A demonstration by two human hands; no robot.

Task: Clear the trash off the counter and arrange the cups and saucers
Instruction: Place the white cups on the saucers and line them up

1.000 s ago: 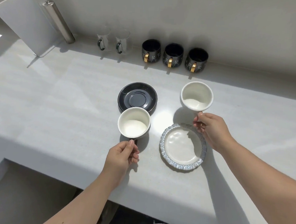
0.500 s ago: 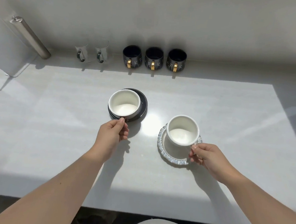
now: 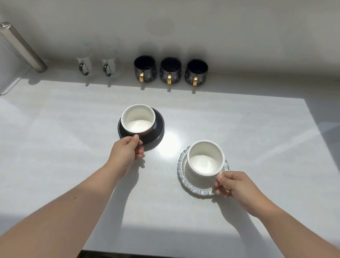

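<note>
Since a second ago both cups have come down onto saucers. The left cup (image 3: 138, 119) is sitting upright on the black saucer (image 3: 157, 132), the right cup (image 3: 205, 158) on the glass saucer (image 3: 182, 178), handles pointing toward the person. Left hand (image 3: 127, 152) and right hand (image 3: 235, 186) are pinching those handles, arms reaching over the bench (image 3: 66, 143).

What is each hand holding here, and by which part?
The left hand pinches the handle of the cup over the black saucer. The right hand pinches the handle of the cup over the clear saucer.
</note>
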